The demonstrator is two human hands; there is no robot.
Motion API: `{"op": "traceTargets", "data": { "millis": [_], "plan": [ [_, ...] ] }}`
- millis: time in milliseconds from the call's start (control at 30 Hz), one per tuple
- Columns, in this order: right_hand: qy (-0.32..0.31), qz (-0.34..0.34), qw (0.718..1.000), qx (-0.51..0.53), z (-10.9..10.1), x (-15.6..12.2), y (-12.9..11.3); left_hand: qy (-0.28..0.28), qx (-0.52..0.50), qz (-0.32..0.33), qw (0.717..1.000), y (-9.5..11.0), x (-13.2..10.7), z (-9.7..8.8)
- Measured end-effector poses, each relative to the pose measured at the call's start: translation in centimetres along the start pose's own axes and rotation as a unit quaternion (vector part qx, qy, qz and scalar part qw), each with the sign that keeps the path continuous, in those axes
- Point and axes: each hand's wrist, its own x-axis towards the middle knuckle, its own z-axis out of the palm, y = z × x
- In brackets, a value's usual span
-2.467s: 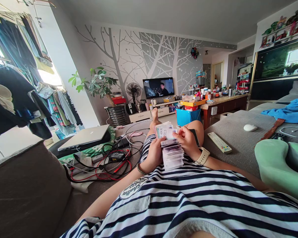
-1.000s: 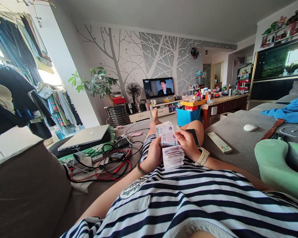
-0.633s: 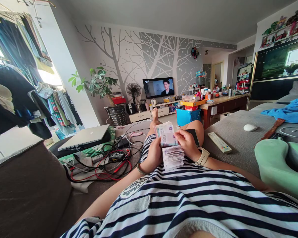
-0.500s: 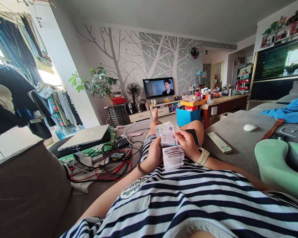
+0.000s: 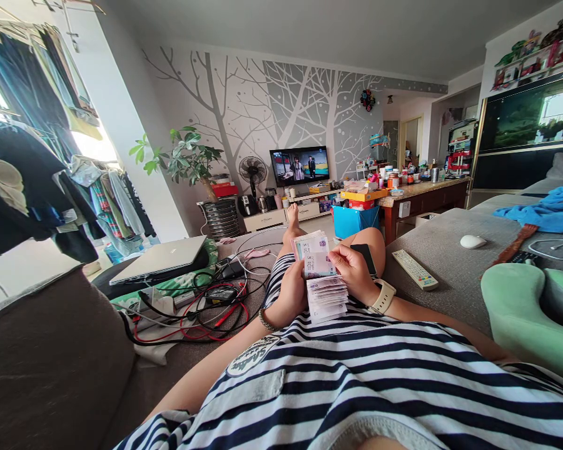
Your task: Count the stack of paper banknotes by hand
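Observation:
A wad of banknotes (image 5: 327, 300) hangs bent over between my hands, its lower ends fanned in several layers above my lap. My left hand (image 5: 291, 289) is closed round the left edge of the wad. With thumb and fingers, my right hand (image 5: 354, 270) pinches the right edge of a note near the top. The notes' upper part, with printed digits and a purple mark, faces me. A dark phone (image 5: 365, 257) lies on my leg just behind my right hand, partly hidden by it.
To the right on the sofa lie a remote control (image 5: 415, 270), a white mouse (image 5: 473, 241) and a green neck pillow (image 5: 511, 306). At left, tangled cables (image 5: 220, 297) lie beside a closed laptop (image 5: 162, 259). A blue box (image 5: 355, 222) stands beyond my feet.
Both hands and the banknotes stay nearly still. On the television, the picture has switched from one person to a scene with two figures.

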Motion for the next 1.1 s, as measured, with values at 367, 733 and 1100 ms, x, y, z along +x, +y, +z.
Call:
{"op": "traceTargets", "data": {
  "millis": [367, 733, 1100],
  "plan": [
    [-0.011, -0.013, 1.0, 0.004, -0.1, -0.1, -0.7, 0.002, 0.009, -0.007, 1.0, 0.3, -0.2, 0.1],
    [-0.014, -0.007, 1.0, 0.017, -0.1, 0.0, -0.9, 0.012, -0.029, -0.034, 0.999, 0.9, -0.5, 0.5],
    [-0.009, -0.019, 1.0, 0.023, -0.1, 0.0, -1.0, 0.019, -0.062, -0.051, 0.997, 0.2, 0.2, 0.3]
  ]
}}
